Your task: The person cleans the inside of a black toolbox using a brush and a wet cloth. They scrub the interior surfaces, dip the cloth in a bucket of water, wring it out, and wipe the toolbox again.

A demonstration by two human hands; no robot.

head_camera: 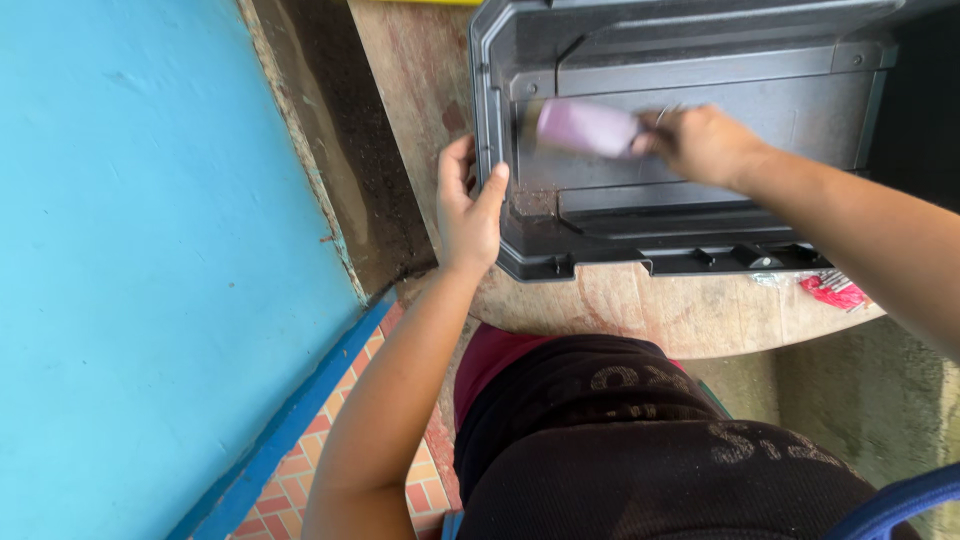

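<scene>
Clamped in the right hand (705, 143): one brush (588, 128) with a pale purple body, blurred, bristles toward the left wall of the black plastic case (520, 250), held just above the case's floor near its left end. Fingers of the right hand closed around the brush's right end.

Gripping the case's left rim: the left hand (468, 205), thumb over the edge on the inside, fingers curled down the outer wall, closed on the rim. Just right of the thumb, in the near left corner of the case, one small patch of brownish grit (532, 202) on the floor.

One case only, open, ribbed inside, with a raised step along the near side and small latches on the near wall; seated on a worn, reddish-stained slab (640, 310) with a rounded near edge, the case filling most of the slab's far part.

At the slab's right near edge, just outside the case's near right corner: one small red packet (835, 291) with something clear and crinkled beside it, too small to tell further. No readable shape of label anywhere else.

Left of the slab, a dark, dirty gap, then a large turquoise painted surface (150, 270) with a blue border. Below, orange-and-white patterned floor tiles (300, 465). Right of the slab, greenish concrete ground (860, 400). Bottom right corner, a blue curved bar (900, 495).
</scene>
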